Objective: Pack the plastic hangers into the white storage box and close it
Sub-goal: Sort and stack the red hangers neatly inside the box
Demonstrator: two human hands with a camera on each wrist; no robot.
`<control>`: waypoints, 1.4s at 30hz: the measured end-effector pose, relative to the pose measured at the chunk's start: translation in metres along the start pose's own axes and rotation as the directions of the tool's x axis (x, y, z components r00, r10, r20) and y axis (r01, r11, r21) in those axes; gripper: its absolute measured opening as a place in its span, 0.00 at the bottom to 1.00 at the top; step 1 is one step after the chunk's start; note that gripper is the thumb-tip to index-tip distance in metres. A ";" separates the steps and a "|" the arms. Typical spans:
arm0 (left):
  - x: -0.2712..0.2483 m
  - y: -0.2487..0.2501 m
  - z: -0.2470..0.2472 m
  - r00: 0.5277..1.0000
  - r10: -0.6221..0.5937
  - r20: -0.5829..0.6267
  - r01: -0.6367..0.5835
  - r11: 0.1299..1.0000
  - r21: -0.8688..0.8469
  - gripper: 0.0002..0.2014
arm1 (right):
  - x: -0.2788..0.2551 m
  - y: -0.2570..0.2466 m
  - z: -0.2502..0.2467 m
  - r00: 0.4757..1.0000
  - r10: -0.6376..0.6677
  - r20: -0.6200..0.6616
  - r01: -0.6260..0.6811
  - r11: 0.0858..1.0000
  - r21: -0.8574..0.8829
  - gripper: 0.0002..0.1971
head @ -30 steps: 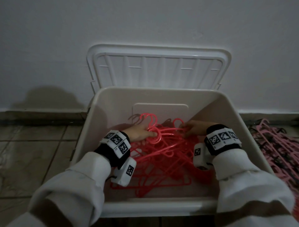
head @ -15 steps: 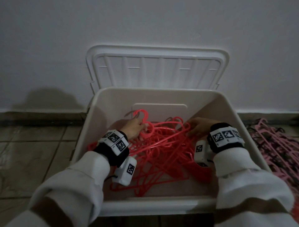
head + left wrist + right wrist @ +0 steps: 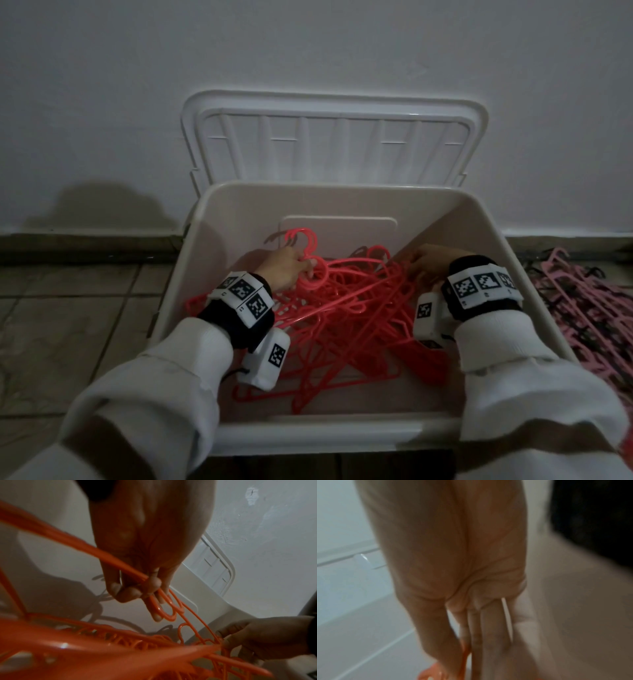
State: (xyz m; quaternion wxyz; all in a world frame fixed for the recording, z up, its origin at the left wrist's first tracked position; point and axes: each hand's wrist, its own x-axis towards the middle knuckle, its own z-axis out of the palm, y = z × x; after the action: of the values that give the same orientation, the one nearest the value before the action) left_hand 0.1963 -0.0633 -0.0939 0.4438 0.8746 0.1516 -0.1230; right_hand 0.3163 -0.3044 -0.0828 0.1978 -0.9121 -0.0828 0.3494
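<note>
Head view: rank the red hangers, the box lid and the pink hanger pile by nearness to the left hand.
1. Red hangers: gripped at the hooks by the left hand, inside the white storage box.
2. Box lid: open, leaning on the wall behind the box.
3. Pink hanger pile: on the floor, right of the box.

No readable text; only coded square markers on the wristbands.
</note>
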 end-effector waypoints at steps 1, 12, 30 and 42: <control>-0.001 0.001 0.000 1.000 0.009 0.003 -0.009 1.000 0.011 0.17 | 0.000 0.001 0.000 1.000 0.008 0.001 -0.008 1.000 -0.024 0.10; -0.012 0.012 -0.006 0.991 0.088 -0.097 -0.075 0.989 0.129 0.14 | -0.006 -0.005 0.002 0.996 -0.014 0.092 0.030 0.984 -0.178 0.08; -0.012 0.016 -0.003 0.976 0.123 -0.180 -0.078 0.968 0.239 0.13 | -0.007 -0.013 0.010 0.989 0.013 0.148 0.014 0.984 -0.179 0.07; -0.007 0.011 -0.001 0.943 0.218 -0.250 -0.158 0.958 0.241 0.13 | -0.012 -0.019 0.010 0.992 0.080 0.094 -0.081 0.997 0.000 0.05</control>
State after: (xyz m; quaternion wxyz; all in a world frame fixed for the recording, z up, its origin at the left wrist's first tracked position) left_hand 0.1940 -0.0695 -0.0826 0.3297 0.9370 0.1125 0.0266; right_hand 0.3007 -0.2877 -0.0743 0.1814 -0.8968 -0.0544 0.3997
